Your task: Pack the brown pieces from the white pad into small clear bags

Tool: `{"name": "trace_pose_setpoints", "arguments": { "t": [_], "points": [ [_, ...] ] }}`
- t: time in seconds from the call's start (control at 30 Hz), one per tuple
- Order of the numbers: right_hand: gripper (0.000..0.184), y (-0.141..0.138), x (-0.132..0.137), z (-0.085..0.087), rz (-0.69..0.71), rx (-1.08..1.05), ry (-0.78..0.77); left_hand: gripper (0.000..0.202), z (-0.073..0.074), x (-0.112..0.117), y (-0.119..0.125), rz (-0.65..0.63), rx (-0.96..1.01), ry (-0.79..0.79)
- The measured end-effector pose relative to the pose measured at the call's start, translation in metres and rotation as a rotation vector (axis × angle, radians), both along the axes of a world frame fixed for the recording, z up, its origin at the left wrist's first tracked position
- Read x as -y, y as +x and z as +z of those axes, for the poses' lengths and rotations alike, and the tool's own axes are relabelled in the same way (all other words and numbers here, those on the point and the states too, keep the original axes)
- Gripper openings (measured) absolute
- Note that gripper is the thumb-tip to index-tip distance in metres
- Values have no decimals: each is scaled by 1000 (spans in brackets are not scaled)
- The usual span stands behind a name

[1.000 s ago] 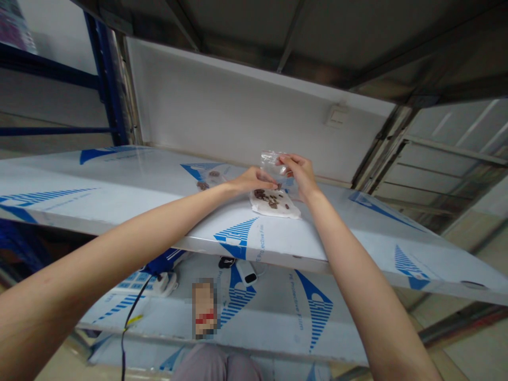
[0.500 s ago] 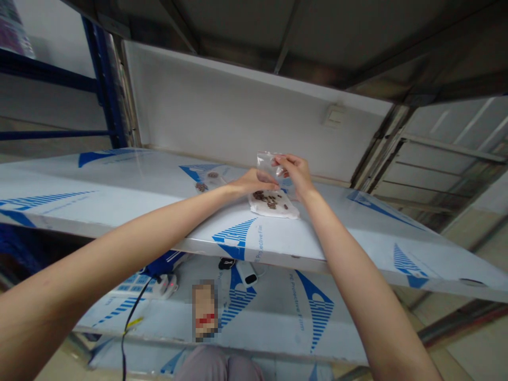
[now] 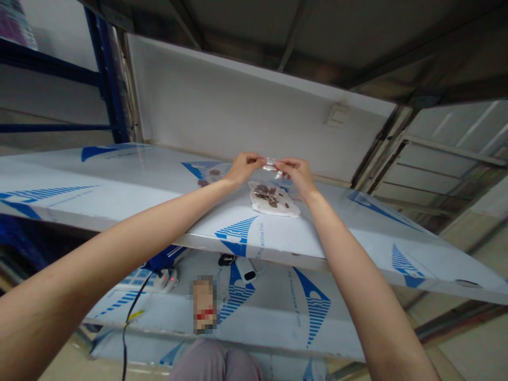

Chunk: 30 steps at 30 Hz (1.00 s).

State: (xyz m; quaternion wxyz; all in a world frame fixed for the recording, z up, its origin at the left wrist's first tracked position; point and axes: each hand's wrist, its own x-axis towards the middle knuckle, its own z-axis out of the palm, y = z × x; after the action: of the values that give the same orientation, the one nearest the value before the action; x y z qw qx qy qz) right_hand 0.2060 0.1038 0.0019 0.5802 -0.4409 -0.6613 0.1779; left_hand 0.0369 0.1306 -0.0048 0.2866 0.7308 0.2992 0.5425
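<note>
A clear plastic bag (image 3: 270, 165) is stretched between my two hands, above the shelf. My left hand (image 3: 244, 168) pinches its left top edge, and my right hand (image 3: 296, 173) pinches the right. Some brown pieces seem to show in the lower part of the bag, though its outline is hard to make out there. Beneath it, small dark brown pieces (image 3: 272, 200) lie on a white sheet or pouch (image 3: 283, 209). Left of my left hand, more brown pieces in clear bags (image 3: 215, 173) rest on the shelf, partly hidden by my forearm.
The shelf (image 3: 159, 185) is covered in blue-printed protective film. On the lower level are a white power strip (image 3: 154, 280), a black cable (image 3: 125, 328), a small white device (image 3: 246, 270) and a blurred-out box (image 3: 205, 304). A dark upper shelf (image 3: 246, 32) hangs overhead.
My left hand has risen from beside the brown pieces to the bag's top edge, now pinching it. My right hand stays at the bag's right side.
</note>
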Motion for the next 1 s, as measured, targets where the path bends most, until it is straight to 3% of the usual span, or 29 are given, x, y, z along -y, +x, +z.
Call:
{"name": "trace_pose_setpoints", "arguments": {
  "t": [0.2,0.27,0.57,0.7,0.9,1.0],
  "points": [
    [21,-3,1,-2,34,65,-33,18,-2,-3,0,-161,-62,62],
    [21,-4,2,-3,56,118,-47,20,-2,-4,-2,-112,-138,88],
    [28,10,-2,-7,-129,223,3,24,2,0,0,66,-378,277],
    [27,17,-7,-9,-137,228,8,26,0,0,-1,46,-375,330],
    [22,13,-4,-8,-200,311,46,25,1,1,3,34,-445,242],
    [29,13,-3,-8,-141,380,8,23,4,-6,-2,68,-371,289]
  ]
}}
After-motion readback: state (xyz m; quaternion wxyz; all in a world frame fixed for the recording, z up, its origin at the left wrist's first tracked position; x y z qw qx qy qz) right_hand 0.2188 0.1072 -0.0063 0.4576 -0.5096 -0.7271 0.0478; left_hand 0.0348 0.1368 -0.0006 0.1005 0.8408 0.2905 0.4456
